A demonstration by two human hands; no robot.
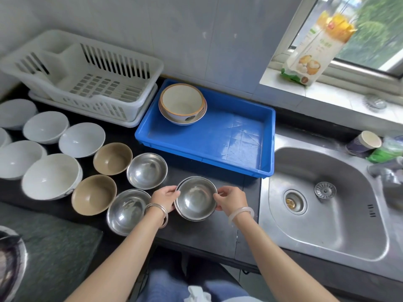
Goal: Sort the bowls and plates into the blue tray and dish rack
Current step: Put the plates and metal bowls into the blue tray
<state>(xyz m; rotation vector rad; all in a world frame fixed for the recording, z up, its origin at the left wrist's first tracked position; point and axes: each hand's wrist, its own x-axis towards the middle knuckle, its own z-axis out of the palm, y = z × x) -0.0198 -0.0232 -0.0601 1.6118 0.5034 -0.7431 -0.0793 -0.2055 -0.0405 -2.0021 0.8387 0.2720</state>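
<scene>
Left grip (165, 196) and right grip (231, 199): both are clamped on the steel bowl (196, 198), fingers curled over opposite sides of its rim. The bowl sits between your two grips, low over the worktop (207, 236). Cannot tell whether it touches or is just clear. A second rim shows under its far-left edge, so it is likely two bowls nested.

Handling, as judged: thin steel, light, stiff and not fragile. It is polished and slick, though, and a nested pair may slide apart or clatter if tipped. The rolled rim on both sides is the place to hold; carry it level.

Blue tray (218, 136): just beyond your grips, a little right. Cream bowls (182, 103) are stacked in its far-left corner. Dish rack (98, 107): well beyond and left of your left grip. Spare bowl (147, 170): just beyond your left grip, apart from it.
</scene>
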